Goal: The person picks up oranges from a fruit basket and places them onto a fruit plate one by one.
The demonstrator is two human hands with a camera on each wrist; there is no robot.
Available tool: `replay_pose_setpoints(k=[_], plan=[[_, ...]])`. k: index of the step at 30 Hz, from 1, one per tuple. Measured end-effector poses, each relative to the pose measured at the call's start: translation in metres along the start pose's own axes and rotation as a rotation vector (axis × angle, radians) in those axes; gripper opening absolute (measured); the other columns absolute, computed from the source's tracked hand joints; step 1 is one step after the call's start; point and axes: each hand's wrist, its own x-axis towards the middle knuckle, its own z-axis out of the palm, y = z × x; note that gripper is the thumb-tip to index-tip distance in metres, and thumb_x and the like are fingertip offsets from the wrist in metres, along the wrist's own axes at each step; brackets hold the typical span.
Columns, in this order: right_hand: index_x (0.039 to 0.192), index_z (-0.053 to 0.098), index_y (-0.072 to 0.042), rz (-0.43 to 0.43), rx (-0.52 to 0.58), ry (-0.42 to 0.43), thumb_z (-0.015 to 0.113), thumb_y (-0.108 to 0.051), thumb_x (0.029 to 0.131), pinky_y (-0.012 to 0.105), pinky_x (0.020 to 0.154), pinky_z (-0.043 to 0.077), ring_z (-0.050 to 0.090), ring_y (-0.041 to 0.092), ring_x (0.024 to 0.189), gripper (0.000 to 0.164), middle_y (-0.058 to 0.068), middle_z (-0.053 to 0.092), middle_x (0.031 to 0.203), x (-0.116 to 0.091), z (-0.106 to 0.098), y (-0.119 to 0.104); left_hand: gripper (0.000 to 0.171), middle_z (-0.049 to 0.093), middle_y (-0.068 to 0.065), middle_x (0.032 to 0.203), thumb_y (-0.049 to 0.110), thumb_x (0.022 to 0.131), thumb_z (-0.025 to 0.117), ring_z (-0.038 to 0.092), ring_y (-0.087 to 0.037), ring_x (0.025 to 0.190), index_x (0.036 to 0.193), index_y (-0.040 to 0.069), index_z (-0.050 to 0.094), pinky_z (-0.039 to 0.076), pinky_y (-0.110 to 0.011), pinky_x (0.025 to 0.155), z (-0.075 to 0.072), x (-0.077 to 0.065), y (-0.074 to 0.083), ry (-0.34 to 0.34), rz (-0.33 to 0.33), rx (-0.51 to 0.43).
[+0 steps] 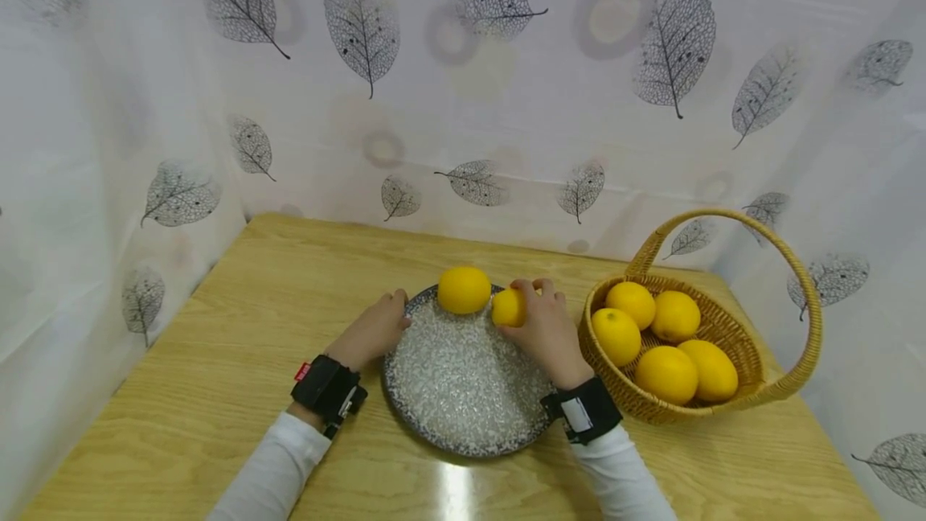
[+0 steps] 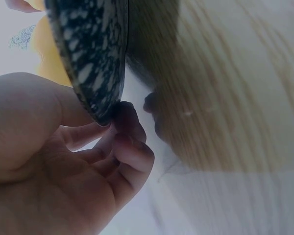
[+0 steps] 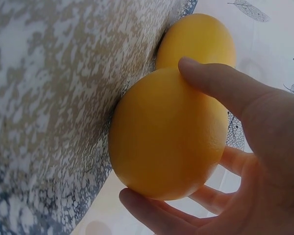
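A round speckled grey plate (image 1: 470,384) with a dark rim lies on the wooden table. My left hand (image 1: 379,330) is at its far left edge; in the left wrist view the thumb lies over the rim and the fingertips (image 2: 123,111) curl under it. At the plate's far right, my right hand (image 1: 544,326) holds a lemon (image 3: 166,137) between thumb and fingers, its side against the plate's surface. Another lemon (image 1: 464,290) sits at the far rim, just left of the held one.
To the right stands a wicker basket (image 1: 748,352) with a tall arched handle (image 1: 810,320). Several lemons (image 1: 667,375) lie inside it, close to my right wrist. A leaf-patterned curtain (image 1: 506,119) hangs behind the table (image 1: 289,288) and along its sides.
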Motion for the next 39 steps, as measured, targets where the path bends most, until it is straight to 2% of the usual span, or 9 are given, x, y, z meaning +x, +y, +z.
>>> replay_pose_setpoints(k=[15, 26, 35, 39], plan=[[0.141, 0.054, -0.008, 0.017, -0.002, -0.021, 0.085, -0.033, 0.083, 0.055, 0.083, 0.054, 0.054, 0.044, 0.112, 0.07, 0.025, 0.049, 0.137, -0.0014, -0.0025, 0.0002, 0.045, 0.057, -0.033, 0.129, 0.012, 0.106, 0.051, 0.061, -0.041, 0.118, 0.143, -0.012, 0.04, 0.051, -0.052, 0.1, 0.001, -0.0004, 0.0014, -0.006, 0.002, -0.007], [0.144, 0.05, -0.009, 0.046, 0.011, -0.051, 0.085, -0.033, 0.083, 0.055, 0.083, 0.054, 0.053, 0.044, 0.113, 0.074, 0.026, 0.048, 0.138, -0.0018, -0.0037, -0.0014, 0.045, 0.057, -0.032, 0.13, 0.012, 0.106, 0.051, 0.062, -0.039, 0.117, 0.143, -0.011, 0.04, 0.052, -0.051, 0.1, 0.0009, 0.0, 0.0007, -0.011, -0.01, -0.011], [0.148, 0.046, -0.011, 0.046, 0.014, -0.051, 0.083, -0.035, 0.084, 0.054, 0.077, 0.055, 0.053, 0.045, 0.115, 0.077, 0.027, 0.046, 0.14, 0.0001, -0.003, -0.0003, 0.052, 0.049, -0.037, 0.141, 0.013, 0.107, 0.047, 0.054, -0.045, 0.13, 0.15, -0.013, 0.032, 0.046, -0.054, 0.109, -0.0002, 0.0008, -0.0003, -0.023, -0.004, -0.022], [0.149, 0.045, -0.012, 0.051, 0.012, -0.061, 0.083, -0.036, 0.084, 0.053, 0.076, 0.055, 0.054, 0.046, 0.115, 0.079, 0.027, 0.044, 0.143, -0.0002, -0.0029, -0.0006, 0.051, 0.049, -0.037, 0.14, 0.012, 0.107, 0.047, 0.055, -0.045, 0.129, 0.149, -0.013, 0.032, 0.046, -0.054, 0.108, 0.0004, 0.0008, -0.0007, -0.028, -0.006, -0.017]])
